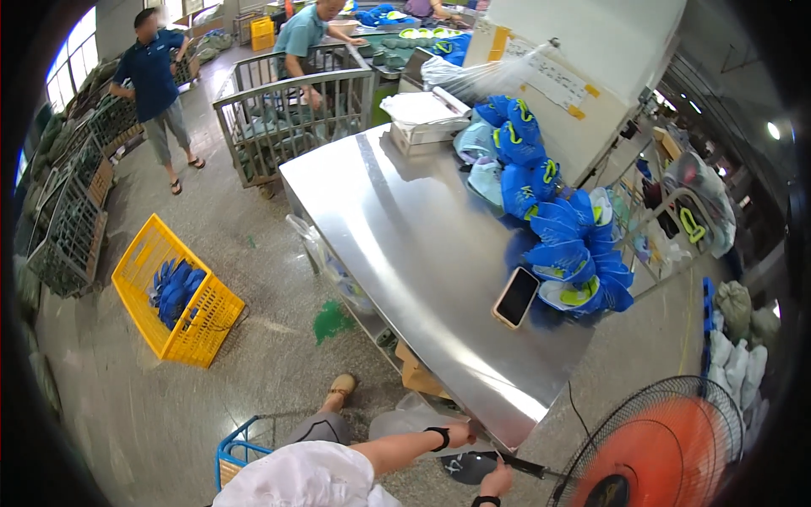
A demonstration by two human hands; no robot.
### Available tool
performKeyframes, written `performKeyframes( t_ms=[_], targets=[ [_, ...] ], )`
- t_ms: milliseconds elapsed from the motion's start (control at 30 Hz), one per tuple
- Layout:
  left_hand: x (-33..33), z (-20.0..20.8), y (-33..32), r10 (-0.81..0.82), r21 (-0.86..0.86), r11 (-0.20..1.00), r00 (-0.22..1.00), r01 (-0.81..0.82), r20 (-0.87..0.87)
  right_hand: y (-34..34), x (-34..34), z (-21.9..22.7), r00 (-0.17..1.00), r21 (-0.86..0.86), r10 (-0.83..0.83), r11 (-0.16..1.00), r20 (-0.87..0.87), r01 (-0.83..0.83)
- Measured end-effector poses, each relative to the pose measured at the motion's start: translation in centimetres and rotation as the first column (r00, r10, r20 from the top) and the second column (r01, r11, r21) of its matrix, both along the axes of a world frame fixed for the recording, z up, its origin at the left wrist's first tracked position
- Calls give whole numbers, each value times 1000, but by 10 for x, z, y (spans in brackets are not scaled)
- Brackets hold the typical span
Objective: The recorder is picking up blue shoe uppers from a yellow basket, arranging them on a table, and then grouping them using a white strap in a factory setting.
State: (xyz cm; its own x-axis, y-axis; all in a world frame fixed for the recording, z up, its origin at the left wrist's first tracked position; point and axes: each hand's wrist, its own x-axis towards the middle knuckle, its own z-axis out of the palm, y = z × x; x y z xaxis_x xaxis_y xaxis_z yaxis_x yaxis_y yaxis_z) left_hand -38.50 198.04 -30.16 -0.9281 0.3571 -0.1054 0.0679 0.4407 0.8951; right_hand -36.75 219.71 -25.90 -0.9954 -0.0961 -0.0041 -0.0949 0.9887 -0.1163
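My left hand (459, 434) is closed at the near corner of the metal table, gripping a clear plastic bag (404, 420) that spreads out to its left. Just right of it and nearer to me, my right hand (497, 481) is pinched, fingers pointing up. A thin pale strip shows at its fingertips, but what it holds I cannot make out. Below the table's corner, between the hands, is a dark round base (470, 467). On the metal table (405, 228) lie a phone (516, 297) and a heap of blue shoe uppers (562, 220) with yellow-green trim.
An orange fan (667, 448) stands close on my right. A yellow crate (211, 334) with blue pieces sits on the floor at left. Behind it one person (156, 76) stands; another (302, 38) reaches into a barred cart (296, 118). A blue-framed seat or cart (241, 448) is beside me.
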Motion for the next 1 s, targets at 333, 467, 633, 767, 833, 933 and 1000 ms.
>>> performKeyframes(
  t_ms=[333, 467, 633, 767, 833, 933, 1000],
  targets=[
    [20, 7, 41, 21, 423, 901, 984, -96, 178, -44, 34, -27, 851, -602, -394, 603, 347, 524],
    [16, 30, 35, -105, 116, 987, 994, 109, -41, -33, 31, 5, 992, -588, 12, 806, 125, 65],
    [12, -7, 35, 145, 172, 956, 892, -238, 427, -78, 5, 71, 930, -563, 369, 766, -10, -310],
    [2, -62, 67, 88, 574, 730, 884, -370, 458, -109, 4, 76, 976, -917, 88, 367, 199, 154],
    [24, 10, 53, 120, 516, 801, 926, -304, 359, -57, -2, 30, 955, -876, 85, 429, 283, 221],
    [27, 4, 56, 63, 635, 675, 887, -375, 458, -55, -3, 32, 791, -710, -190, 357, 581, 607],
    [24, 10, 56, 92, 448, 850, 915, -278, 394, -46, 7, 32, 573, -524, -363, 232, 734, 819]
  ],
)
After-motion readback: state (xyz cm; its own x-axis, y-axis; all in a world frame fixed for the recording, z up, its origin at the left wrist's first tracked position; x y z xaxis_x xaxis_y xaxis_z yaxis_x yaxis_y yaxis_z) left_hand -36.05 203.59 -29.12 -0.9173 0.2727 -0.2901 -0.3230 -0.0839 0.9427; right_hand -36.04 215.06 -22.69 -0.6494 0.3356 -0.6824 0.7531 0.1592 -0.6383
